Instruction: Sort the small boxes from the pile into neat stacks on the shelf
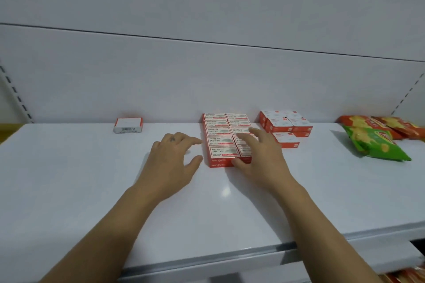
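Observation:
Several small red-and-white boxes (219, 135) lie in two neat columns, two layers high, on the white shelf (92, 179). My left hand (171, 156) rests on the shelf just left of that block, fingers spread and reaching toward its left side. My right hand (259, 156) lies over the block's right column with fingers straight and its thumb at the front edge. It hides the nearest right-hand boxes. A second group of red boxes with white tops (285, 125) sits to the right. One single box (128, 125) stands alone at the back left.
Green and red snack bags (377, 142) lie at the shelf's right end. The back panel rises behind the boxes. Slotted uprights flank the shelf. A lower shelf with more red packets (404, 277) shows at the bottom right.

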A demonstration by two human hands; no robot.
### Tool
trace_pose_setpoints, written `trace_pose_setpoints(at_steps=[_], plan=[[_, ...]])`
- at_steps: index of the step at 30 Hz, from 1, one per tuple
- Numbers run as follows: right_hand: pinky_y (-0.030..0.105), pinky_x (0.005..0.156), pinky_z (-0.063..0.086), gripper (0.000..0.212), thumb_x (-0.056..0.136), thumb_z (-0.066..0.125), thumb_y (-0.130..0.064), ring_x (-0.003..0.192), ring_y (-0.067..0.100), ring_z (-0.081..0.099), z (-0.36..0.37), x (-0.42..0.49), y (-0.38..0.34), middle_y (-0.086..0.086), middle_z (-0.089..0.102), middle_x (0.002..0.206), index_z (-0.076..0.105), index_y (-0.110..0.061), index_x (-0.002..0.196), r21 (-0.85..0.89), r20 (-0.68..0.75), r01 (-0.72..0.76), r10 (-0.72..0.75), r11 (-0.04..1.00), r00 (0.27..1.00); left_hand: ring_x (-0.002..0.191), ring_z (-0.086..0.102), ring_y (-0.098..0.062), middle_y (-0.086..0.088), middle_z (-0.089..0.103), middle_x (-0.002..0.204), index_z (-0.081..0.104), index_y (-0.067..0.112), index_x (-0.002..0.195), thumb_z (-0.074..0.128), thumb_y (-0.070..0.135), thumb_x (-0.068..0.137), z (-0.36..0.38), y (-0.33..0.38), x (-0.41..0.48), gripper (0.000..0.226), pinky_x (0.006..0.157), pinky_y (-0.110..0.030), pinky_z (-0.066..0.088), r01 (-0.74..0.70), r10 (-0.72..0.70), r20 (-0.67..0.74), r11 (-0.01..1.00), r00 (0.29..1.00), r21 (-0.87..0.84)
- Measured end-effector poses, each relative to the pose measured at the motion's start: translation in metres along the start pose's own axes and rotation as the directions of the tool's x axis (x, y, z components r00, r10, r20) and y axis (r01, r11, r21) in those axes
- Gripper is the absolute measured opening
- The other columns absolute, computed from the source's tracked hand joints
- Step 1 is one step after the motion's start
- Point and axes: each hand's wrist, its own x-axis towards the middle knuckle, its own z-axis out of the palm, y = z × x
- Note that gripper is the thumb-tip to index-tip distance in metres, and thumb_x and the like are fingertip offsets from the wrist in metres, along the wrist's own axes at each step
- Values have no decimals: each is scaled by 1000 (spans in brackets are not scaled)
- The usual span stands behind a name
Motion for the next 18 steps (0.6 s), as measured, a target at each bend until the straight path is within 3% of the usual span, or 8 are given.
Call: trace_pose_setpoints(at_steps=[7, 12, 15, 18], plan=[[34, 114, 16, 60, 86, 59, -42, 140, 21, 21, 22, 37, -79, 2, 28, 152, 39, -27, 141, 50, 53, 236, -239, 970, 970, 125, 37, -20, 4, 50, 131, 49, 29, 127, 57, 45, 87, -37, -49, 17, 45, 100, -38, 33, 275, -272, -41, 946, 962, 170], [35, 113, 17, 60, 88, 56, -42, 139, 23, 24, 48, 64, -120, 5, 27, 152, 36, -23, 142, 73, 140, 265, -273, 961, 952, 124, 38, -25, -2, 47, 131, 42, 27, 133, 61, 45, 84, -58, -96, 31, 56, 96, -41, 35, 483, -496, -8, 841, 868, 243], [35, 111, 20, 58, 90, 54, -40, 138, 23, 25, 59, 74, -127, 4, 28, 152, 37, -23, 142, 92, 165, 263, -275, 960, 947, 126, 36, -27, -4, 41, 139, 34, 28, 140, 58, 37, 88, -50, -117, 32, 58, 97, -42, 34, 504, -514, -19, 832, 858, 232], [31, 109, 22, 52, 90, 53, -34, 134, 19, 31, 67, 75, -125, 0, 34, 148, 41, -23, 139, 147, 117, 268, -286, 952, 951, 137, 25, -24, 5, 21, 155, 23, 33, 146, 47, 30, 95, -39, -132, 38, 57, 105, -44, 25, 470, -502, 49, 835, 863, 287]])
